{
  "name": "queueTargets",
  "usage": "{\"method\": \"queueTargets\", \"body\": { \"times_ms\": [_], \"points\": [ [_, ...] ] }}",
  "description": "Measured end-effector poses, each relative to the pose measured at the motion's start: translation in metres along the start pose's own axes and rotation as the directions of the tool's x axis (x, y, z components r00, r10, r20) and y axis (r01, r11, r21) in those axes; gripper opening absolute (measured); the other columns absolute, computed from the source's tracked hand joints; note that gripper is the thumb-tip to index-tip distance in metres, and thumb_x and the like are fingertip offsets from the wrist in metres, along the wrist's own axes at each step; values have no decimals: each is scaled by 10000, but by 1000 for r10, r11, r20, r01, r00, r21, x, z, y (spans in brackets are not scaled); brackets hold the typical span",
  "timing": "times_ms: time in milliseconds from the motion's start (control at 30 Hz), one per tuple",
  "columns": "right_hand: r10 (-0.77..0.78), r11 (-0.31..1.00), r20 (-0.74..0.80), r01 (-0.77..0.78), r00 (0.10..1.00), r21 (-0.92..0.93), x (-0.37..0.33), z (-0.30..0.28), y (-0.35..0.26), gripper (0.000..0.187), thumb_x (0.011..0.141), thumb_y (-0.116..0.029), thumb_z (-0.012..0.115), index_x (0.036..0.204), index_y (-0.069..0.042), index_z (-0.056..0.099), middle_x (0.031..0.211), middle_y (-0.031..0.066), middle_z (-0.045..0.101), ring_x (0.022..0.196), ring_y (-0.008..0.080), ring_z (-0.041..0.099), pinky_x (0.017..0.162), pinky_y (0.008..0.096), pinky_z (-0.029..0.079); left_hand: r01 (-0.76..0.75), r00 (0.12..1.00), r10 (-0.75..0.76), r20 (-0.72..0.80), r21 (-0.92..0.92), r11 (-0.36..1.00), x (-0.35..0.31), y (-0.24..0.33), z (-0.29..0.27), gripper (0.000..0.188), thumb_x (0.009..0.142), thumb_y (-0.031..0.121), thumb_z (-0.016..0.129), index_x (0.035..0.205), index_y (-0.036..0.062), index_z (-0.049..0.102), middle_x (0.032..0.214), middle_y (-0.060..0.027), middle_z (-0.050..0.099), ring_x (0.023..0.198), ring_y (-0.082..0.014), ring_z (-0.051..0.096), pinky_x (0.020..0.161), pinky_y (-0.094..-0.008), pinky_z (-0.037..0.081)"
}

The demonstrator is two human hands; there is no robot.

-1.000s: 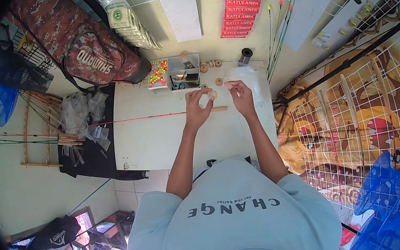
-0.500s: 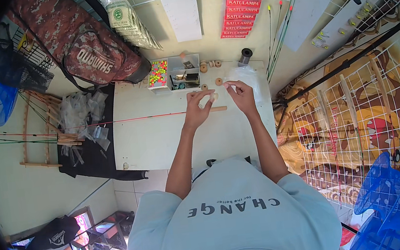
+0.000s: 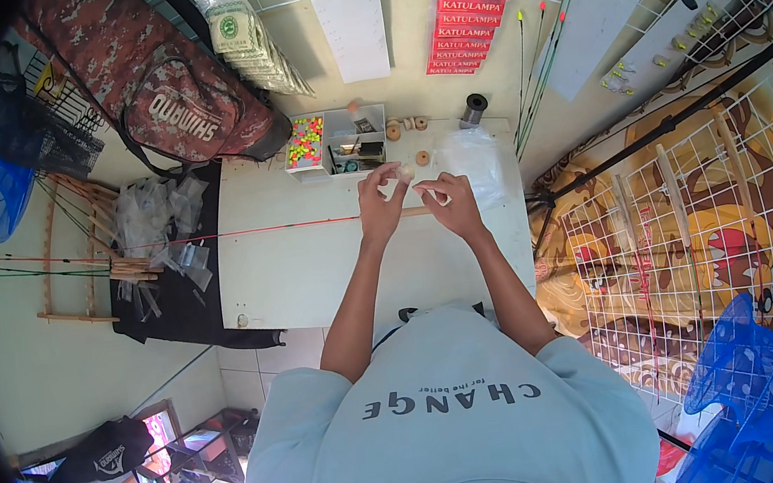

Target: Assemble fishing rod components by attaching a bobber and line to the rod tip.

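Note:
Over the white table [image 3: 294, 277], my left hand [image 3: 383, 199] is closed, pinching a small pale, round, spool-like piece [image 3: 406, 172] between thumb and fingertips. Just to its right, my right hand [image 3: 452, 203] is closed in a pinch close to that piece. Whatever sits in those right fingertips is too small to make out. Beneath both hands, a thin red rod [image 3: 298, 224] with a wooden handle lies across the table, its handle partly covered by the hands. A wooden spool [image 3: 423, 158] rests just beyond the fingers.
At the table's back stand a white divided box [image 3: 355, 115] with bright beads [image 3: 306, 143], more wooden spools [image 3: 393, 131] and a black spool [image 3: 474, 107]. Clear plastic bags [image 3: 476, 171] lie right of my hands. A camouflage bag [image 3: 166, 95] leans at back left; a white grid rack [image 3: 691, 204] stands right.
My right hand has come nearer to me and leftward, from an open-looking reach into a pinch. The pale piece in my left hand has risen slightly away from me.

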State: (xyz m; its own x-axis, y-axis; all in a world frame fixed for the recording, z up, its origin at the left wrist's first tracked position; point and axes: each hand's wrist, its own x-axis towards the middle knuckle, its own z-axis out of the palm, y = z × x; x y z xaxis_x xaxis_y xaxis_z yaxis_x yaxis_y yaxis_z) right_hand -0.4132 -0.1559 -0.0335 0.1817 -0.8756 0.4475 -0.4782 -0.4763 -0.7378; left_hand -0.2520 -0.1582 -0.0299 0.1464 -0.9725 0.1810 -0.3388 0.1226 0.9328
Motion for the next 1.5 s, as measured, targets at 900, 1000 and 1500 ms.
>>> {"method": "queueTargets", "body": {
  "times_ms": [900, 1000, 1500],
  "points": [
    [33, 999, 13, -34, 999, 39, 0, -4, 0, 59, 771, -92, 668, 822, -80, 695, 673, 33, 603, 658, 187, 564, 675, 322, 409, 17, 1000, -19, 13, 131, 991, -5, -5, 0, 326, 814, 214, 717, 1127, 149, 648, 913, 6, 668, 862, -109, 546, 655, -253, 420],
    [26, 997, -21, -28, 999, -66, 3, -5, -4, 79, 787, -120, 661, 857, -99, 691, 700, 16, 582, 727, 179, 555, 753, 333, 367, -106, 992, 89, 88, 212, 971, -6, -7, -3, 335, 798, 179, 716, 1129, 183, 660, 945, 0, 665, 939, -161, 501, 691, -285, 441],
    [125, 991, -13, -125, 992, 43, 5, 3, 11, 94, 801, -116, 659, 877, -68, 686, 754, 57, 635, 731, 209, 578, 705, 342, 427, 8, 955, -8, 296, 3, 1000, -2, -10, -13, 304, 837, 218, 694, 1133, 161, 661, 915, 12, 659, 860, -98, 534, 686, -244, 409]
  ]
}}
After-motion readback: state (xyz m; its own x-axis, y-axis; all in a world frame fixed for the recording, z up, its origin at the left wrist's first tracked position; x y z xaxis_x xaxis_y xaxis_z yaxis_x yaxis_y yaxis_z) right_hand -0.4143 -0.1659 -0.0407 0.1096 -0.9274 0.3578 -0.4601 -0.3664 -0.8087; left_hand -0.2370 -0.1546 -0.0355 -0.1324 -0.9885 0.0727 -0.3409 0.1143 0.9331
